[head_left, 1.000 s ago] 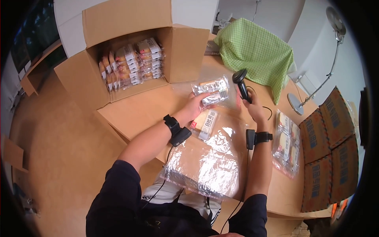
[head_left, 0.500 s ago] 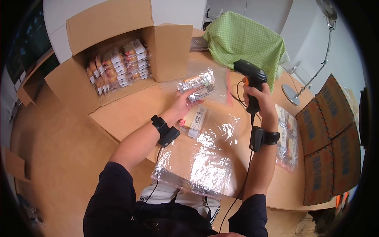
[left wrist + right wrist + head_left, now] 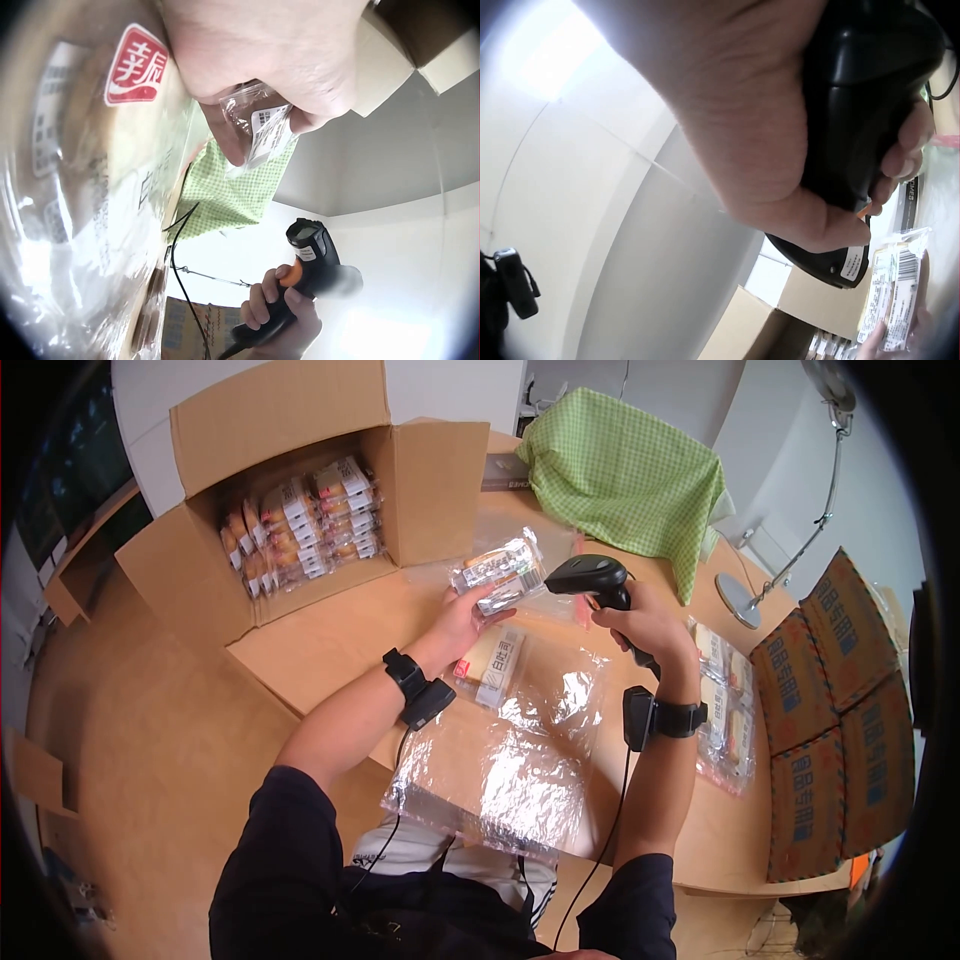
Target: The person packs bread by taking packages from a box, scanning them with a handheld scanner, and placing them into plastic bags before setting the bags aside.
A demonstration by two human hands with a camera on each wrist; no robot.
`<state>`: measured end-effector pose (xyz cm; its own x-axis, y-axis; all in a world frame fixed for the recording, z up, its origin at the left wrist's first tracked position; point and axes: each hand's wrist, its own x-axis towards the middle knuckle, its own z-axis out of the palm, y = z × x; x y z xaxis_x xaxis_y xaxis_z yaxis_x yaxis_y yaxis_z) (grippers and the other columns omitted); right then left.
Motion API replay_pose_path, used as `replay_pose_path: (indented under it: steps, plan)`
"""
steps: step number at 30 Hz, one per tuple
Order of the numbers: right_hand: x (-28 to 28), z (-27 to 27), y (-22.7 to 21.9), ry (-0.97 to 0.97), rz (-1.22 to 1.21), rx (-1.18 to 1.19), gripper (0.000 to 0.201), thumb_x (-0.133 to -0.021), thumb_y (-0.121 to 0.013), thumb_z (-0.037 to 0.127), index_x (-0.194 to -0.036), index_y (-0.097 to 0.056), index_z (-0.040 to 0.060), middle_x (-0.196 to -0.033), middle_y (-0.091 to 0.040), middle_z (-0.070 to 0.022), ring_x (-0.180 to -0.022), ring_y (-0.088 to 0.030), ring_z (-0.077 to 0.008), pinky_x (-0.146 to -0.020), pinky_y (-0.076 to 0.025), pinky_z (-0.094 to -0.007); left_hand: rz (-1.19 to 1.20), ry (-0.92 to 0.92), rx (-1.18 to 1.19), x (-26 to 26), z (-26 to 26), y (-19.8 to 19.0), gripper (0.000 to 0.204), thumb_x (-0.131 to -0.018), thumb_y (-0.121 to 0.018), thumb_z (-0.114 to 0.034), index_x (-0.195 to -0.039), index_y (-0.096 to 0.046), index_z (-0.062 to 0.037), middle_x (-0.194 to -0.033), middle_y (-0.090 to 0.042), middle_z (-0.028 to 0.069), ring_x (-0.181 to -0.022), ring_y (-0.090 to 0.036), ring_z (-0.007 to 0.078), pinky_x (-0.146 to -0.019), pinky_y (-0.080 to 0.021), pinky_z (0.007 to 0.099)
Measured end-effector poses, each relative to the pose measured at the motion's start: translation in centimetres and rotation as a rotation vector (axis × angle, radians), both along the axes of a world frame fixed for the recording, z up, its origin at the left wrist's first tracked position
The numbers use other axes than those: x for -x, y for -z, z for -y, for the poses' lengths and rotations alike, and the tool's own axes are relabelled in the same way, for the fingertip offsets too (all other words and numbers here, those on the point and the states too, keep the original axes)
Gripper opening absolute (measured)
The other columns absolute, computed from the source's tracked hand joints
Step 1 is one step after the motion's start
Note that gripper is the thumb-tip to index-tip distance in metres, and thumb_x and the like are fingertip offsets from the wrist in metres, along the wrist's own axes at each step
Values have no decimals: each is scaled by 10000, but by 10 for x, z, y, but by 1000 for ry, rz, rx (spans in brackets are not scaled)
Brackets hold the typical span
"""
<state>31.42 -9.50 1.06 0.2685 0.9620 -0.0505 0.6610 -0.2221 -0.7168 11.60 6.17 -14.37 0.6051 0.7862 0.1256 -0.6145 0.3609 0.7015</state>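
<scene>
In the head view my left hand (image 3: 468, 625) grips a clear-wrapped bread pack (image 3: 497, 578), with its printed labels facing up. The right wrist view shows a barcode (image 3: 908, 266) on this pack. My right hand (image 3: 648, 622) holds a black barcode scanner (image 3: 592, 576) by its handle, fingers wrapped round it. The scanner's head points left at the pack, a short gap away. Another bread pack (image 3: 492, 665) with a red logo lies just below my left hand, on a large clear plastic bag (image 3: 530, 760).
An open cardboard box (image 3: 437, 490) with several stacked bread packs stands at the back left. Bagged bread packs (image 3: 727, 705) lie on the right beside upright printed cardboard (image 3: 815, 710). A green checked cloth (image 3: 630, 480) and a desk lamp (image 3: 738, 600) stand behind.
The barcode scanner came up and to the right, then turned and moved left towards the bread pack. My left hand keeps its grip on the pack. The head view has shifted slightly.
</scene>
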Motion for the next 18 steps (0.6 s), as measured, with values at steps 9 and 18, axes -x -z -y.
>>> replay_pose_path:
  steps: [9, 18]
  plan:
    - [4, 7, -6, -55, 0, 0, 284, -776, -722, 203, -901, -615, -29, -606, -560, -39, -510, -545, -118, -468, -416, -275, 19, 4, -35, 1, 0, 2, 385, -955, -534, -131, -1321, -466, -28, -1296, -570, 148, -1164, -578, 286, -953, -518, 468]
    - [2, 4, -1, -51, 37, -6, 304, -792, -727, 231, -910, -615, -27, -614, -561, -38, -523, -550, -121, -479, -426, -279, -9, -3, -36, 1, 0, 1, 393, -959, -531, -150, -1327, -464, -30, -1313, -560, 142, -1185, -562, 280, -960, -509, 463]
